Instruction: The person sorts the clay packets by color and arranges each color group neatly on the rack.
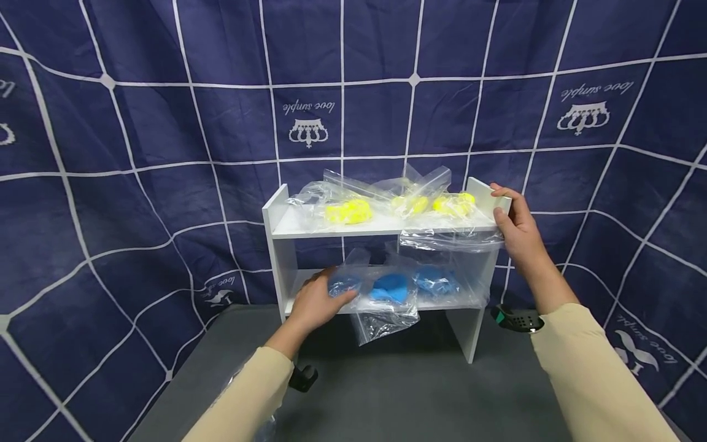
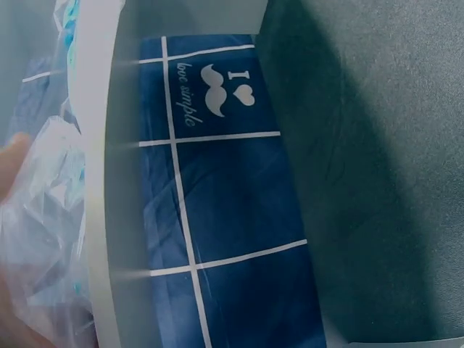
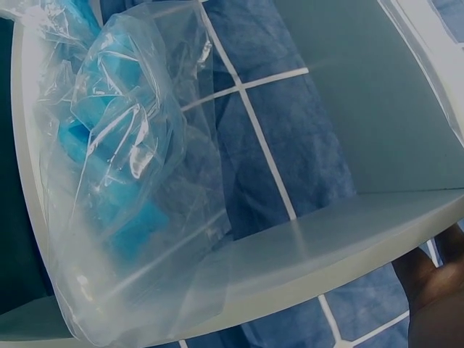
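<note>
A small white two-tier shelf (image 1: 381, 232) stands against the curtain. On its lower board lie clear plastic bags with blue contents: a left bag (image 1: 345, 283), a middle bag (image 1: 390, 288) and a right bag (image 1: 436, 281). My left hand (image 1: 317, 304) holds the left bag between thumb and fingers; part of that hand and bag (image 2: 51, 210) shows at the edge of the left wrist view. With my right hand (image 1: 519, 230) I grip the upper right side panel of the shelf, thumb in front. What exactly the blue contents are cannot be told.
On the top board lie several clear bags with yellow contents (image 1: 349, 212), one bag's plastic hanging over the front edge. Dark grey tabletop (image 1: 386, 393) spreads below the shelf. Behind hangs a navy curtain (image 1: 221, 123) with white lines. Clear plastic (image 1: 266, 428) lies by my left forearm.
</note>
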`<control>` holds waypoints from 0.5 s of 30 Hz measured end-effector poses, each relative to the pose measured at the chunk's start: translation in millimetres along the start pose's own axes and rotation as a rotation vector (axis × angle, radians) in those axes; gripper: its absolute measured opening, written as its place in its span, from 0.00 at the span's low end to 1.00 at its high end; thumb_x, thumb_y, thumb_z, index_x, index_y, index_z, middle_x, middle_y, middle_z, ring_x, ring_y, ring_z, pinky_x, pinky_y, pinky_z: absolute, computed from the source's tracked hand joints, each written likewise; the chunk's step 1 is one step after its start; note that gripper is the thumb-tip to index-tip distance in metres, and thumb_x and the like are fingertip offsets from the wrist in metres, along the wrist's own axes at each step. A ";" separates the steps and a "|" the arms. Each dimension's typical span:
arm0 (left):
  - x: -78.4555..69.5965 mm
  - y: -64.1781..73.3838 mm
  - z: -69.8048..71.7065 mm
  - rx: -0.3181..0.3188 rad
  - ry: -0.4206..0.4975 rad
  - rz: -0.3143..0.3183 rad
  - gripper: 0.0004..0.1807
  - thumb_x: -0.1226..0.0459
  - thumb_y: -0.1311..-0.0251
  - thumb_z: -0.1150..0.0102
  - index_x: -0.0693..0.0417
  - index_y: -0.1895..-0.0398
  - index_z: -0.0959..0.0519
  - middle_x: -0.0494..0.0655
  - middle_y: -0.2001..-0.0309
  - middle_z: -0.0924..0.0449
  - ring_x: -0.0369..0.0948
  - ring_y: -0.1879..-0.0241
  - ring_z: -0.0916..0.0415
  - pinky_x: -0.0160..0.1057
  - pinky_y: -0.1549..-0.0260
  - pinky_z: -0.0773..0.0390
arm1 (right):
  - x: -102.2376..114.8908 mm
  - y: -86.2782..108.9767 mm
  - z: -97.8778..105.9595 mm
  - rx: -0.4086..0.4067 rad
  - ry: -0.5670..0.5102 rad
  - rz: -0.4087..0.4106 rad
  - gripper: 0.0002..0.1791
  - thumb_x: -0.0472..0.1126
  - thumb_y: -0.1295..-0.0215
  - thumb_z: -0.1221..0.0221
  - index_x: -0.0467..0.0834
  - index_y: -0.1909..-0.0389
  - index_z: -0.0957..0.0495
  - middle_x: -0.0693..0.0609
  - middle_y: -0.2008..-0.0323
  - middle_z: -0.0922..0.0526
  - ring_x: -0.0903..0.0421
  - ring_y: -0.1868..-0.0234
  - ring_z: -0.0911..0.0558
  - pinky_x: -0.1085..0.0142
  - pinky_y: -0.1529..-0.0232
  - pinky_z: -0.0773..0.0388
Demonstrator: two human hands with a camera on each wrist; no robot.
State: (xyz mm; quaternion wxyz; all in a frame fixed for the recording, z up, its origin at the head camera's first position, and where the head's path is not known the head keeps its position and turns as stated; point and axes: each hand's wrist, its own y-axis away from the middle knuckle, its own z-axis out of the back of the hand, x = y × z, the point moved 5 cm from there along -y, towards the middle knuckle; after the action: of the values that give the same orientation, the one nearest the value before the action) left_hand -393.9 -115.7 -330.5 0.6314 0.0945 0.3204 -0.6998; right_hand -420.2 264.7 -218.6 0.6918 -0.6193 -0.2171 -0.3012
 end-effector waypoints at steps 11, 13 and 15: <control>8.5 21.2 9.8 -0.134 0.105 -0.059 0.38 0.42 0.38 0.39 0.48 0.28 0.34 0.56 0.28 0.34 0.58 0.30 0.37 0.62 0.35 0.34 | -1.0 1.5 0.9 -0.008 -0.029 0.016 0.16 0.36 0.22 0.54 0.41 0.37 0.35 0.44 0.23 0.44 0.58 0.24 0.43 0.81 0.39 0.41; 9.4 27.8 13.5 -0.170 0.107 -0.111 0.38 0.45 0.38 0.38 0.49 0.28 0.34 0.56 0.28 0.35 0.58 0.30 0.38 0.62 0.35 0.34 | -0.3 0.5 0.4 -0.010 -0.043 0.023 0.16 0.35 0.22 0.55 0.41 0.37 0.35 0.43 0.23 0.44 0.58 0.25 0.43 0.80 0.38 0.41; 11.4 35.4 16.8 -0.185 0.092 -0.147 0.39 0.46 0.38 0.37 0.48 0.26 0.36 0.54 0.26 0.37 0.57 0.29 0.39 0.62 0.35 0.35 | 0.2 -0.4 -0.3 -0.012 -0.051 0.028 0.16 0.35 0.22 0.55 0.40 0.38 0.35 0.42 0.23 0.44 0.59 0.25 0.42 0.80 0.38 0.41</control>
State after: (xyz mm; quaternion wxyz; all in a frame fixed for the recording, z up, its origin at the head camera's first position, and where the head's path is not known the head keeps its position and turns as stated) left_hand -358.0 -134.6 -335.1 0.5692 0.0439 0.4182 -0.7065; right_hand -420.4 264.4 -218.3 0.6864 -0.6340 -0.2243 -0.2768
